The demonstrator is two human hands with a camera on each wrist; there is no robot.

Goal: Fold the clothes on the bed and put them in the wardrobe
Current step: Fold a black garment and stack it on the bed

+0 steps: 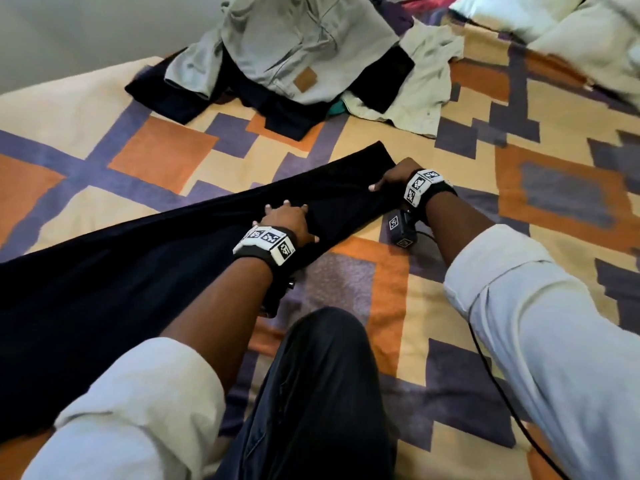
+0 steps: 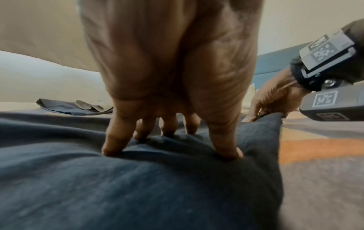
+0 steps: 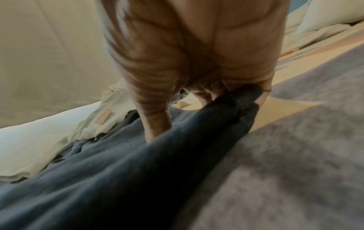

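Barely begun: the long dark navy cloth garment point(image 1: 166, 271) lies stretched out, left hand point(image 1: 287, 221) pressing it with spread fingers, right hand point(image 1: 391, 178) pinching its end, while the heap of grey and cream clothes point(image 1: 294, 60) beyond it waits unfolded.

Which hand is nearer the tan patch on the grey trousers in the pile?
Left, by a small margin. The left hand presses mid-way along the dark garment, below the tan patch; the right hand pinches that garment's end, farther right.
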